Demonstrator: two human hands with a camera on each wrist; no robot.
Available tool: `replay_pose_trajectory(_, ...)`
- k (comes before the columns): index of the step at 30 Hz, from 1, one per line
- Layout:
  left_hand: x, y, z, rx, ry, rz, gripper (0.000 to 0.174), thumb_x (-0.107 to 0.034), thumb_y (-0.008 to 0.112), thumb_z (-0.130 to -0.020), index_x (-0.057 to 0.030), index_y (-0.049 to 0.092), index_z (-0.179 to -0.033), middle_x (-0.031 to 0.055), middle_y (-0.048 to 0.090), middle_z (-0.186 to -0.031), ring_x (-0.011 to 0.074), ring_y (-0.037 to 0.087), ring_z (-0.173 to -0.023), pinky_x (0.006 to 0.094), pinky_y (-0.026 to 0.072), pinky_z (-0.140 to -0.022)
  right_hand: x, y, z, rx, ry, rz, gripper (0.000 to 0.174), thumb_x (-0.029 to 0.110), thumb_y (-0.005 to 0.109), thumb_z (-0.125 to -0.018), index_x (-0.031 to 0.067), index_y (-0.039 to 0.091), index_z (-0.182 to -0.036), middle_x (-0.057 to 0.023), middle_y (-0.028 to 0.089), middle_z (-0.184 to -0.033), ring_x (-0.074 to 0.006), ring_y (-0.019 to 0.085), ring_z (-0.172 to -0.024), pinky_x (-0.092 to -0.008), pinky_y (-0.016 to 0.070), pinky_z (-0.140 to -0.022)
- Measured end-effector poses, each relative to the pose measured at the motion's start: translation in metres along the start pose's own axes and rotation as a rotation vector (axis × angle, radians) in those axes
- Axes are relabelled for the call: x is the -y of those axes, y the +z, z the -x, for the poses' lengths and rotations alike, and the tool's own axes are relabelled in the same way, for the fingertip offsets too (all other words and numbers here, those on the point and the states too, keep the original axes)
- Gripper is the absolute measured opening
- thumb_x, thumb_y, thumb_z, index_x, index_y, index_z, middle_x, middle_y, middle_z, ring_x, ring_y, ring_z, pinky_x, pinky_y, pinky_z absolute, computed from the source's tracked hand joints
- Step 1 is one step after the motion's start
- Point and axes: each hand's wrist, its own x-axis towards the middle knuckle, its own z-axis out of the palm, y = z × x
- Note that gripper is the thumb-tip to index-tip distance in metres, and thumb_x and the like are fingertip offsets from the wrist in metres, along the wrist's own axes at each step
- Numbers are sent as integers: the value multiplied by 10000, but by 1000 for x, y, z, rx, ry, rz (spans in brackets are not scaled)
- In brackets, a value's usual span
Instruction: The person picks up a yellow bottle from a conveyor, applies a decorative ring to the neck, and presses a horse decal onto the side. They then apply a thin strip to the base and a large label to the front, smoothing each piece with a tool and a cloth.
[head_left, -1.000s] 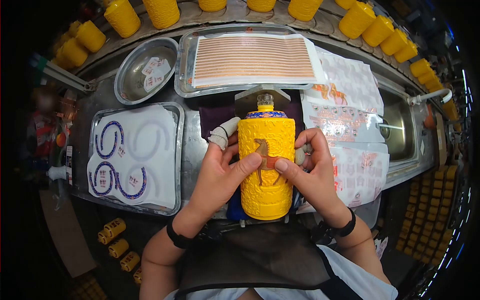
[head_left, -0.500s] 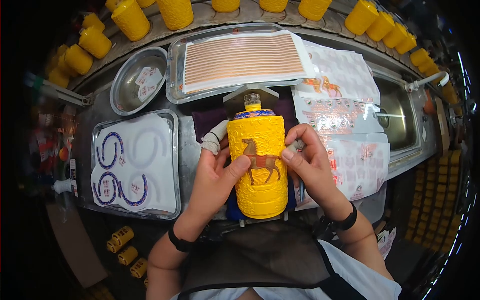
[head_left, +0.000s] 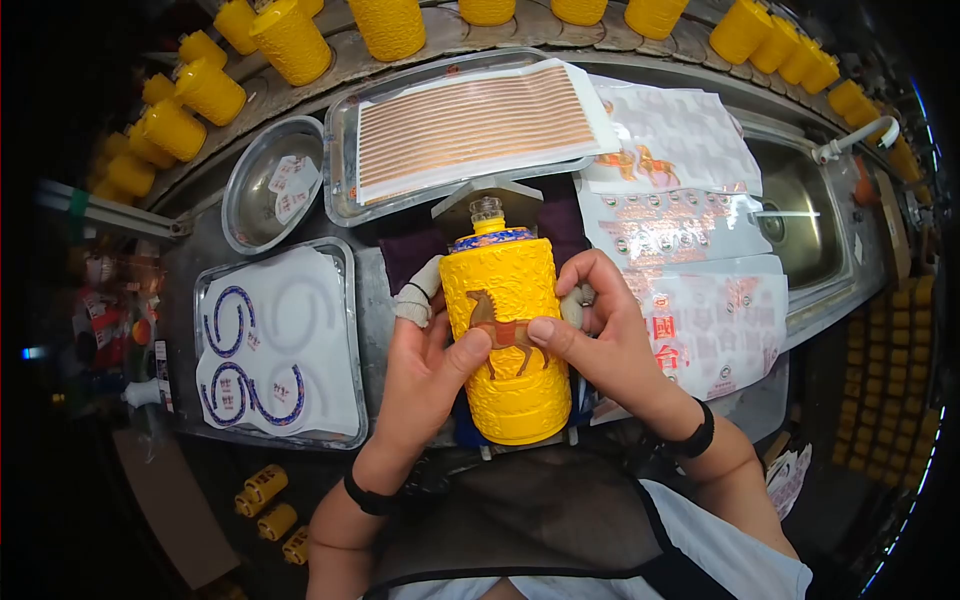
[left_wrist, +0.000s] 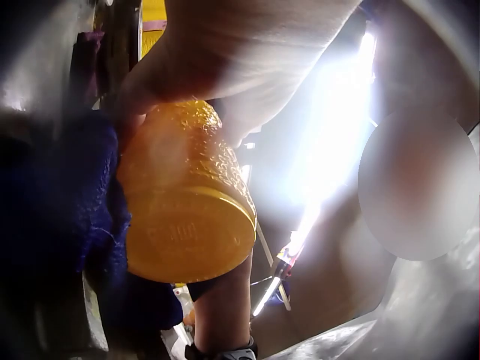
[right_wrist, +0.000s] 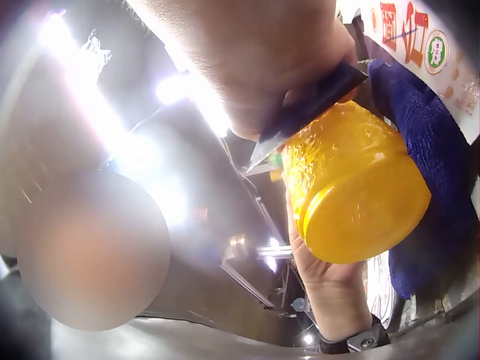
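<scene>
Our right hand [head_left: 602, 338] now brings its thumb in over the rump of the horse decal [head_left: 508, 333], left hand [head_left: 432, 378] also clamped on the yellow bottle [head_left: 510, 405] by the table's near edge, so we're probably pressing it flat.

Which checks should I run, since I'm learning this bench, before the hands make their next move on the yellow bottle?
1. Bottle steadied from both sides: ok; left hand and right hand both hold the yellow bottle.
2. Horse picture on the front: ok, partly covered by the thumb tips.
3. Its edges fully stuck down: cannot tell.
4. Blue patterned band at the shoulder: ok on the visible side; the back is hidden.
5. Right hand free of tools: not ok; the right wrist view shows a dark flat tool at the palm.
6. Cap on the glass neck: not ok, if one is due; none shows.
</scene>
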Motion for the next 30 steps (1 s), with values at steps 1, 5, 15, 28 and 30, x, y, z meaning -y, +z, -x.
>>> replay_pose_trajectory(1,1,0,1,-1,5,3,750,-158,691,-900,26,241,-1471,175,388,-1429,261,390,-1353,406,315,-1138,0,2,1,-10,-11,-35,357,150,754,-857,93,444,-1024,45,467,-879,40,443,-663,-147,359,-523)
replay_pose_trajectory(5,1,0,2,-7,-7,2,728,-147,673,-912,26,241,-1471,176,383,-1433,261,381,-1360,408,304,-1143,-4,-5,3,1,-15,39,259,160,671,-921,89,453,-1042,52,447,-873,30,402,-649,-141,337,-543)
replay_pose_trajectory(15,0,5,-1,-29,1,-25,672,-162,669,-922,24,288,-1444,168,420,-1406,247,431,-1318,394,344,-1118,-2,-8,6,30,-2,-5,128,134,550,-987,83,471,-1074,54,434,-890,25,373,-683,-144,331,-599)
replay_pose_trajectory(28,3,7,3,-53,18,-23,610,-149,615,-958,25,293,-1447,162,435,-1400,232,452,-1303,378,362,-1104,-3,0,6,-46,-55,162,348,192,744,-863,80,439,-989,30,455,-837,13,423,-652,-177,351,-518)
replay_pose_trajectory(30,4,8,3,-41,12,8,602,-145,606,-962,18,293,-1450,159,435,-1400,230,452,-1303,376,364,-1103,-4,-1,7,-54,-58,180,363,195,755,-851,78,440,-987,26,456,-837,9,418,-640,-179,347,-509)
